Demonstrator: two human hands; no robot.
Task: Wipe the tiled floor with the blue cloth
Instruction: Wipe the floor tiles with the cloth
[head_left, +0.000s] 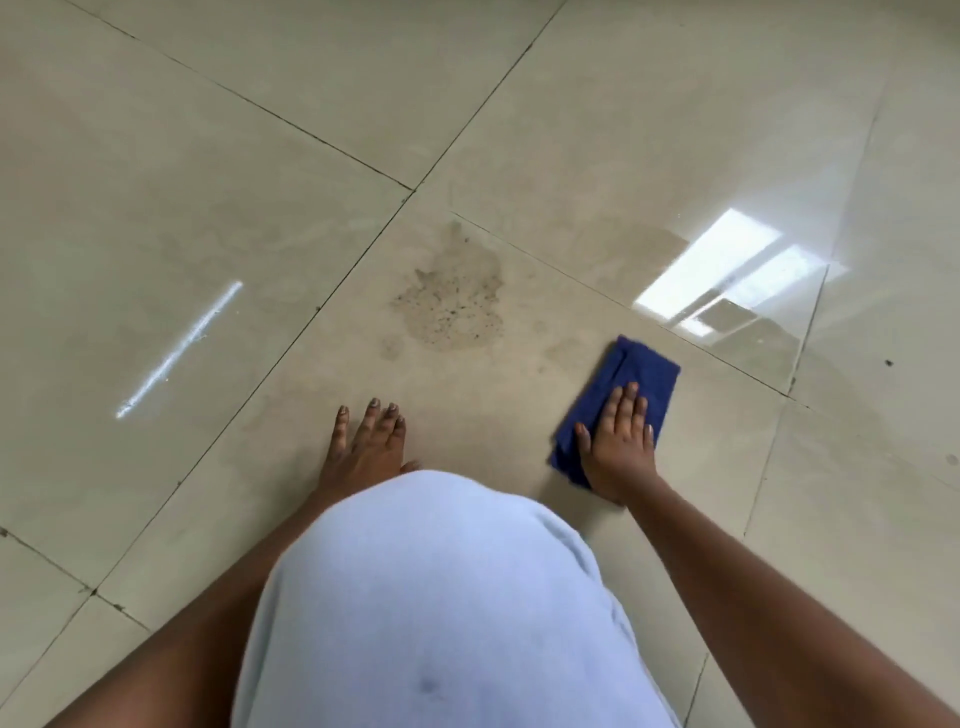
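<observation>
Blue cloth (631, 395) lies folded on the tiled floor (260, 130), and we take it as our landmark. Nearest to us, below the cloth, a pale blue garment (441, 597) fills the bottom middle of the view, with our two bare forearms running out on either side of it. Our right hand (618, 447) lies flat on the near half of the cloth, fingers straight and together, palm pressing down rather than gripping; the far half of the cloth shows beyond the fingertips. Our left hand (366, 444) is to the left of the cloth, well apart from it, spread flat on the bare tile with nothing in it.

Beyond the cloth and to its left, a brownish speckled stain (449, 299) sits on the same large tile, apart from both hands. The tile around it looks dull and smeared. A dark grout line (623, 312) passes just beyond the cloth's far corner, running diagonally. Past that line, to the right of the cloth, the tiles are glossy and carry a bright window reflection (727, 270). Far to the left of the cloth, a thin white streak of reflected light (179, 351) crosses another tile. Further out the beige tiles run to every edge of the view, broken only by grout lines and a few small dark specks to the right.
</observation>
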